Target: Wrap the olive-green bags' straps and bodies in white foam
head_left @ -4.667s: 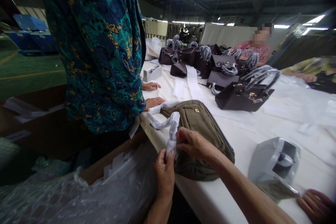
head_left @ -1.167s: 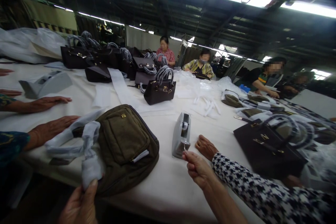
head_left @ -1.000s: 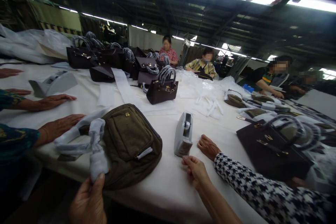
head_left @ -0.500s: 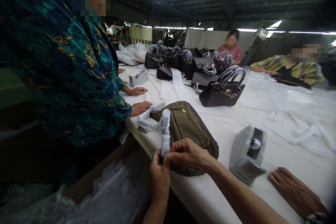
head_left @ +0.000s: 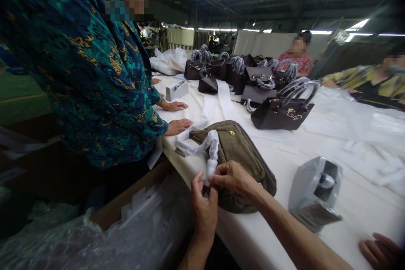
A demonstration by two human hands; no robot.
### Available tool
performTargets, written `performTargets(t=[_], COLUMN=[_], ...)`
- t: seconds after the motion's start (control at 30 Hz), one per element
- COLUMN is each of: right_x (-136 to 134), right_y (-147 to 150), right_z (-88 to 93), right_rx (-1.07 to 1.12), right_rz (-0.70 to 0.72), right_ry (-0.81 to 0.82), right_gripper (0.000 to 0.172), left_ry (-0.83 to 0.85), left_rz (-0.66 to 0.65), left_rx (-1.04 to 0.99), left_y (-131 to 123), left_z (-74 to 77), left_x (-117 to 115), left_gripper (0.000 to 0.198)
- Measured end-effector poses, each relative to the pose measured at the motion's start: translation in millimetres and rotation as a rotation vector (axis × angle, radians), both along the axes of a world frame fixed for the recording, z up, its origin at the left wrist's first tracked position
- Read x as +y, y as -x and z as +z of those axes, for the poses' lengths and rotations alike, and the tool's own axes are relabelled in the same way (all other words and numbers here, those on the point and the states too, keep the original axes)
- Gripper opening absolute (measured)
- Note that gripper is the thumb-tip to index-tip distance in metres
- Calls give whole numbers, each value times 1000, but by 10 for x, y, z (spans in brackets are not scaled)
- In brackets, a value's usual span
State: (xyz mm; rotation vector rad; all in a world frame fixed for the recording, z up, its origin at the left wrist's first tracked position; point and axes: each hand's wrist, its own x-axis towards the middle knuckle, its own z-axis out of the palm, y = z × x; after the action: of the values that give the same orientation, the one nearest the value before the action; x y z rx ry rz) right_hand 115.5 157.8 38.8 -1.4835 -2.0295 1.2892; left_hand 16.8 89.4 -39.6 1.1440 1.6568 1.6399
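An olive-green bag (head_left: 242, 147) lies at the table's near edge, with a small gold emblem on its front. Its strap (head_left: 212, 143), wrapped in white foam paper, loops over the left side of the bag. My left hand (head_left: 204, 206) is closed around the lower end of the wrapped strap. Just above it, my right hand (head_left: 236, 179) pinches the same wrapping between thumb and fingers, its wrist over the bag. What lies under the fingertips is partly hidden.
Grey tape dispensers (head_left: 311, 190) stand right and far left. Dark handbags (head_left: 283, 112) with wrapped handles crowd the back. A co-worker's hand (head_left: 179, 126) rests on the table at left; another person's hand (head_left: 379, 249) is at lower right. Clear plastic (head_left: 95, 244) fills the lower left.
My view has turned, so everything sits further right in the picture. Both my hands stay at the strap's lower end, with the left fingers slightly shifted. The hand at lower right shows less.
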Motion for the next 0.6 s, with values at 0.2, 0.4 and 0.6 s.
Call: performTargets(t=[0.2, 0.4, 0.6], right_x=[81, 194, 187], right_y=[-27, -114, -167], right_z=[-59, -19, 114], right_rx=[-8, 3, -163], right_rz=[27, 163, 185], right_ry=[4, 12, -179], right_gripper=[33, 11, 22], left_ry=[-143, -83, -42], left_rz=[3, 6, 41], left_rx=[4, -205, -354], left_y=[24, 49, 66], left_z=[-133, -52, -14], left_x=[38, 85, 101], left_gripper=[26, 24, 31])
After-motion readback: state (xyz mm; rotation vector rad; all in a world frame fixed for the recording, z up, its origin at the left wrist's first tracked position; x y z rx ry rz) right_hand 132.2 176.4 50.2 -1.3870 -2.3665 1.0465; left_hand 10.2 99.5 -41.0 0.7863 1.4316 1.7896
